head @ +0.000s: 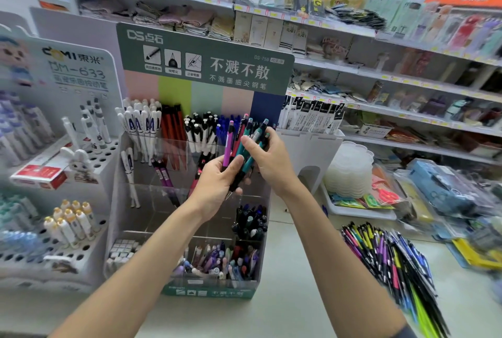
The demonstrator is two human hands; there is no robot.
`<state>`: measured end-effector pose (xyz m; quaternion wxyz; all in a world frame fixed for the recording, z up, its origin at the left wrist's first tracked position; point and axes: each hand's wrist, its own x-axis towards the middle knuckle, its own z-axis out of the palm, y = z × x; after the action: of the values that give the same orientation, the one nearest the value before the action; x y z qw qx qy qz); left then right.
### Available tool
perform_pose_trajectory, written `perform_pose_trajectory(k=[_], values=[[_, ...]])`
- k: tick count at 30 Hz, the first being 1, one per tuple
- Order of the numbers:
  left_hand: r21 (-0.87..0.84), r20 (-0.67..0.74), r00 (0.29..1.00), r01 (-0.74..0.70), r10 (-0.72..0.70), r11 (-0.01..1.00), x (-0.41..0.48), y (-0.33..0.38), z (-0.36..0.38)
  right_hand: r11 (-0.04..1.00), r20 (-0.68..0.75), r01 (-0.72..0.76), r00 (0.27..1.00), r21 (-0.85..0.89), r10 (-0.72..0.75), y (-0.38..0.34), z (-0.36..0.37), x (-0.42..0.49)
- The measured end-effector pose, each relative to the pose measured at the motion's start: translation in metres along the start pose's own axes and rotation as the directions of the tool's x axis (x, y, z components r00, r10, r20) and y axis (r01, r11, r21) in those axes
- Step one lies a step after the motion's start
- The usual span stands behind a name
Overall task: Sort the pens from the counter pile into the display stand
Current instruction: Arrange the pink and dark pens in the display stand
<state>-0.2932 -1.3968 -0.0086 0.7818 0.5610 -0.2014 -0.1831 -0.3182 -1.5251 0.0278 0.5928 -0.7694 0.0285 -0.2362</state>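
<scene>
The held pens (239,143) were purple, teal and red with black grips, their buttons pink and teal. Behind them the display stand (206,41) had a dark green header with white lettering over stripes of pink, lime, pale green, peach and navy. Its white pens (141,123) carried navy marks, beside red pens (172,131) and blue pens (225,127). The pile (391,259) on the pale tabletop (293,269) mixed black, purple, pink, yellow and lime.

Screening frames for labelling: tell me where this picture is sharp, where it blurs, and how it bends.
Head view: sharpest in the centre, on the left hand, right hand and held pens; its edges smear, blurring the counter pile and the shelves, which the wide-angle lens also bows; light is even, with no hard shadows or glare.
</scene>
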Motion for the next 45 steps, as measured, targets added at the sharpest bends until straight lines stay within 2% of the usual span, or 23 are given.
perform_pose_trajectory(k=[3, 5, 9, 11, 13, 18, 20, 24, 30, 34, 38, 41, 45], values=[[-0.010, 0.035, 0.999, 0.003, -0.002, 1.000, -0.001, 0.002, 0.000, 1.000, -0.002, 0.005, 1.000, -0.028, -0.005, 0.002, -0.006, 0.004], [0.005, 0.010, 1.000, -0.005, 0.005, 1.000, 0.000, 0.003, 0.003, 0.998, 0.016, 0.028, 1.000, -0.065, -0.027, 0.004, -0.008, 0.007], [0.098, -0.162, 0.985, -0.050, 0.066, 0.994, 0.007, 0.001, 0.002, 0.977, -0.038, 0.138, 0.989, -0.162, -0.146, -0.002, -0.024, 0.013], [0.030, -0.222, 0.974, -0.045, 0.051, 0.999, 0.009, 0.002, -0.005, 0.960, -0.116, 0.196, 0.968, -0.197, -0.222, -0.006, -0.042, 0.022], [-0.004, -0.222, 0.975, -0.029, 0.027, 1.000, 0.008, 0.004, -0.010, 0.927, -0.170, 0.253, 0.937, -0.275, -0.306, -0.009, -0.058, 0.034], [0.019, -0.217, 0.976, -0.027, 0.030, 0.999, 0.009, 0.003, -0.006, 0.848, -0.191, 0.331, 0.879, -0.414, -0.437, -0.009, -0.070, 0.055], [0.025, -0.225, 0.974, -0.027, 0.032, 0.999, 0.010, 0.002, -0.004, 0.829, -0.172, 0.340, 0.875, -0.445, -0.452, -0.006, -0.069, 0.063], [0.030, -0.226, 0.974, -0.024, 0.031, 0.999, 0.012, 0.003, -0.002, 0.780, -0.039, 0.395, 0.882, -0.485, -0.470, 0.006, -0.058, 0.071], [0.050, -0.212, 0.977, -0.011, 0.021, 0.999, 0.014, 0.003, -0.006, 0.738, 0.140, 0.369, 0.925, -0.565, -0.355, 0.028, -0.046, 0.071], [0.054, -0.202, 0.979, -0.004, 0.014, 0.999, 0.015, 0.003, -0.008, 0.644, 0.078, 0.358, 0.904, -0.676, -0.421, 0.038, -0.038, 0.068], [0.055, -0.197, 0.980, 0.004, 0.007, 0.998, 0.015, 0.003, -0.011, 0.724, -0.066, 0.370, 0.866, -0.582, -0.496, 0.042, -0.036, 0.067], [0.052, -0.189, 0.982, 0.006, 0.004, 0.999, 0.014, 0.005, -0.014, 0.699, -0.114, 0.439, 0.797, -0.565, -0.593, 0.041, -0.035, 0.066], [0.047, -0.175, 0.985, 0.004, 0.004, 0.999, 0.014, 0.006, -0.016, 0.717, -0.086, 0.405, 0.836, -0.568, -0.541, 0.034, -0.035, 0.072]])
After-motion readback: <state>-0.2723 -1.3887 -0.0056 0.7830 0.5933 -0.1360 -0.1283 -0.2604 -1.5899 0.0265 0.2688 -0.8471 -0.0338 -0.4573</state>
